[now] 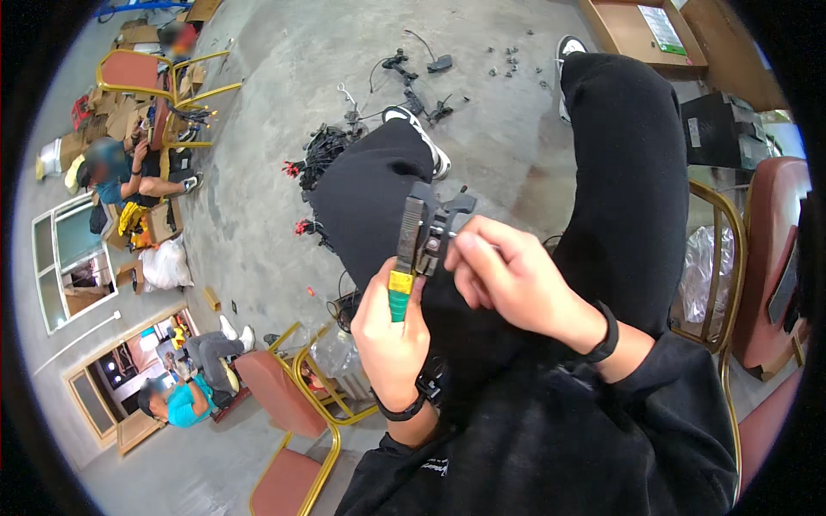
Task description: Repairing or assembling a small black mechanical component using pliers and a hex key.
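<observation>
Above my lap, my left hand (391, 344) is wrapped round a long dark-grey ribbed piece with a yellow and green lower end (400, 292). Against that piece sits a black clamp-like part (434, 241) with a small silvery spot on it; whether the two are joined I cannot tell. My right hand (508, 267) is at the black part's right side, thumb and forefinger pinched together. A thin light-coloured bit shows at those fingertips, too small to name. My other right fingers are curled in.
On the floor ahead lie black cables with small fittings (413, 86), several small dark pieces (512, 62) and a cable bundle with red ends (323, 155). Cardboard box (602, 26) and black box (718, 133) stand right. Chairs (280, 387) and seated people (185, 404) are left.
</observation>
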Demonstrator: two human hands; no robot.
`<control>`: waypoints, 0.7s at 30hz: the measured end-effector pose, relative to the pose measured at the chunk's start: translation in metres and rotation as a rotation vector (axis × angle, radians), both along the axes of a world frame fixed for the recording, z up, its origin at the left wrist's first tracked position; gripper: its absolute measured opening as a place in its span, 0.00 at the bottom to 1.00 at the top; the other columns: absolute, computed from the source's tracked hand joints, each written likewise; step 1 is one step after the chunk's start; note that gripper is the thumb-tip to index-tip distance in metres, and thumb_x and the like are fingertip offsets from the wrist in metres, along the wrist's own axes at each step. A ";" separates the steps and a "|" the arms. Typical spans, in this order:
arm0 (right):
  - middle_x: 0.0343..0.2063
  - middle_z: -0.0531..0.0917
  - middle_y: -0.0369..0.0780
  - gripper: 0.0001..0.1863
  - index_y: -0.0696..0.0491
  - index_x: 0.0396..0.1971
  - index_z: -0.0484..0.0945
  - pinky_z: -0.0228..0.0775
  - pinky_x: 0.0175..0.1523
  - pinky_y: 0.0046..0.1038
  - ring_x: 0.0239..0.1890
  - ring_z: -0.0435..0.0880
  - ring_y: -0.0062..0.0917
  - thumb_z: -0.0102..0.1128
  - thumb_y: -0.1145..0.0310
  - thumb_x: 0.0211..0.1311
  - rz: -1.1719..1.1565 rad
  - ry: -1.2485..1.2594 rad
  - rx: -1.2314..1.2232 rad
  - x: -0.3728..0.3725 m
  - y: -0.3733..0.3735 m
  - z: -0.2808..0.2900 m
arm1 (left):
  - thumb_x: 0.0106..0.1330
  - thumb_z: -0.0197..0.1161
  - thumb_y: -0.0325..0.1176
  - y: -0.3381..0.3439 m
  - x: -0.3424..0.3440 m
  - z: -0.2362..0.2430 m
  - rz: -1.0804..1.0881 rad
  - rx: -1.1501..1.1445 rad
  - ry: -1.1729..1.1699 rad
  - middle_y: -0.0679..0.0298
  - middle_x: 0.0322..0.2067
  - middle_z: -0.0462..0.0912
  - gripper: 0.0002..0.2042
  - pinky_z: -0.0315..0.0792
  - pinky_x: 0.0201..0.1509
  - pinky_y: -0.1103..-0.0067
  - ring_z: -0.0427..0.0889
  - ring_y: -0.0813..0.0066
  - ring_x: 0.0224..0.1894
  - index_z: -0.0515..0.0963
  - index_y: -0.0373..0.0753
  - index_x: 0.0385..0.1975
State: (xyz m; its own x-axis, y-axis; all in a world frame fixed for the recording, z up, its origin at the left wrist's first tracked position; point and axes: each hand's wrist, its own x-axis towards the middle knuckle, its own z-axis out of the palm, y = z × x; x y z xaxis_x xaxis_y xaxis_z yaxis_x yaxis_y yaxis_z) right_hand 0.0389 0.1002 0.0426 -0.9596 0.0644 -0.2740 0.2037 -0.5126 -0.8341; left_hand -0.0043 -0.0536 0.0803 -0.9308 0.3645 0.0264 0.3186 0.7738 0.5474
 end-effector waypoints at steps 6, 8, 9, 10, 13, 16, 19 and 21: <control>0.20 0.74 0.40 0.07 0.57 0.28 0.74 0.64 0.28 0.24 0.22 0.73 0.29 0.55 0.69 0.61 -0.378 0.369 0.988 -0.002 0.000 -0.008 | 0.56 0.65 0.24 0.002 -0.001 0.002 0.033 -0.043 -0.022 0.51 0.31 0.81 0.12 0.73 0.38 0.75 0.82 0.57 0.32 0.76 0.30 0.40; 0.18 0.74 0.38 0.08 0.57 0.28 0.74 0.62 0.27 0.23 0.20 0.71 0.25 0.54 0.68 0.63 -0.289 0.255 0.598 -0.001 -0.001 -0.007 | 0.56 0.65 0.25 0.001 -0.001 0.002 0.041 -0.016 -0.027 0.51 0.31 0.81 0.12 0.73 0.38 0.75 0.82 0.57 0.32 0.76 0.30 0.40; 0.17 0.73 0.37 0.10 0.57 0.28 0.74 0.60 0.26 0.22 0.18 0.69 0.20 0.53 0.66 0.64 -0.193 0.115 0.207 0.000 -0.003 -0.006 | 0.57 0.65 0.25 0.000 -0.001 0.002 0.049 -0.037 -0.045 0.51 0.31 0.81 0.12 0.73 0.38 0.75 0.82 0.57 0.32 0.76 0.30 0.40; 0.15 0.72 0.34 0.13 0.56 0.28 0.75 0.56 0.24 0.19 0.18 0.65 0.14 0.48 0.64 0.68 -0.165 0.130 0.150 0.000 -0.002 -0.006 | 0.57 0.65 0.25 0.000 -0.001 0.002 0.047 -0.013 -0.040 0.51 0.31 0.81 0.12 0.73 0.38 0.75 0.82 0.57 0.32 0.76 0.30 0.40; 0.15 0.72 0.32 0.16 0.56 0.29 0.74 0.57 0.24 0.18 0.17 0.65 0.15 0.43 0.61 0.70 0.017 0.068 -0.174 0.000 0.001 -0.008 | 0.56 0.65 0.25 -0.002 -0.001 0.002 0.028 -0.013 -0.013 0.51 0.31 0.81 0.12 0.73 0.38 0.75 0.82 0.57 0.32 0.76 0.30 0.40; 0.14 0.71 0.33 0.18 0.56 0.30 0.72 0.57 0.22 0.17 0.15 0.65 0.16 0.39 0.59 0.72 0.073 0.038 -0.365 -0.001 0.003 -0.010 | 0.56 0.65 0.25 -0.002 0.000 0.002 0.027 -0.014 0.002 0.51 0.31 0.81 0.13 0.73 0.38 0.75 0.82 0.57 0.33 0.76 0.31 0.40; 0.12 0.71 0.35 0.18 0.56 0.30 0.70 0.56 0.19 0.18 0.12 0.63 0.17 0.38 0.58 0.72 0.154 0.018 -0.827 0.000 0.004 -0.008 | 0.56 0.65 0.24 -0.001 0.001 0.002 0.027 -0.029 0.014 0.51 0.31 0.81 0.13 0.73 0.37 0.74 0.82 0.55 0.33 0.76 0.31 0.41; 0.11 0.69 0.36 0.17 0.56 0.31 0.69 0.53 0.15 0.19 0.08 0.61 0.18 0.38 0.58 0.72 0.159 -0.031 -0.954 0.001 0.008 -0.005 | 0.56 0.64 0.23 0.000 0.003 0.001 0.036 -0.040 -0.008 0.51 0.32 0.81 0.12 0.73 0.37 0.73 0.81 0.54 0.33 0.76 0.31 0.40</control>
State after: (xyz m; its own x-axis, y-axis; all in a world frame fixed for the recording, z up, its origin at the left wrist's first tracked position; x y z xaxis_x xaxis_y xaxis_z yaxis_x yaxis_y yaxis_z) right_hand 0.0398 0.1079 0.0374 -0.9292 -0.3286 -0.1691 0.3444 -0.9359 -0.0739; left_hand -0.0018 -0.0534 0.0815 -0.9436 0.3311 0.0052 0.2857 0.8060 0.5184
